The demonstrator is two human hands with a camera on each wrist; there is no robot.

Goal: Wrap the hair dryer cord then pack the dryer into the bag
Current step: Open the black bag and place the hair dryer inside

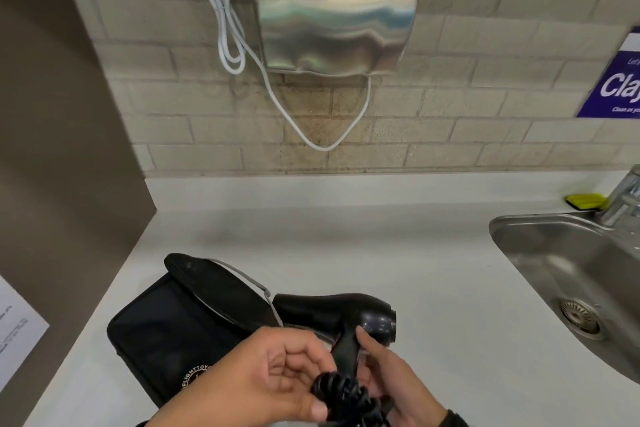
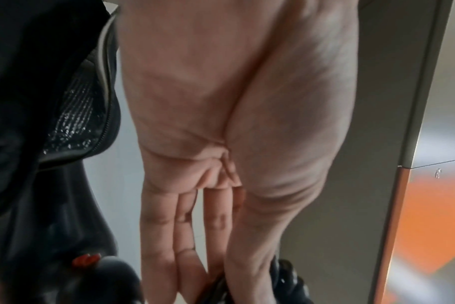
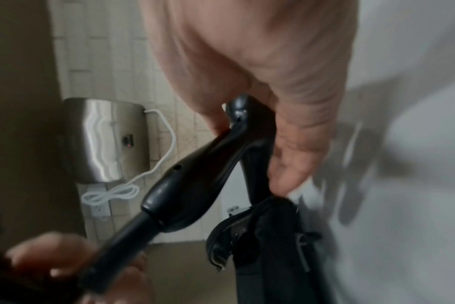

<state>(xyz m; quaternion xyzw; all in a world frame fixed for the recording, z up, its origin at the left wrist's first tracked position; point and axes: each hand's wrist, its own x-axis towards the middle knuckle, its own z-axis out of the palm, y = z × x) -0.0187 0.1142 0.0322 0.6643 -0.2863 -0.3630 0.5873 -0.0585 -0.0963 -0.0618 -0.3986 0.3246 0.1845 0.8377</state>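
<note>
Head view: the hair dryer [image 1: 341, 319] is being held above the tabletop [image 1: 398, 253], at six o'clock in the frame, its barrel pointing toward nine o'clock at the bag [image 1: 180, 329]. The right hand [image 1: 398, 378] is curling round the handle, thumb lying up along it. The left hand [image 1: 277, 371] is closing its fingers round the coiled cord [image 1: 343, 395] bunched at the handle's base. The bag is lying at seven o'clock, its flap [image 1: 214, 288] standing open. Likely failures: the springy coil is probably going to unwind if the left hand's hold slackens; a loose loop could be catching on the flap edge; the sink [image 1: 568, 274], at three o'clock, is posing a wet hazard.
</note>
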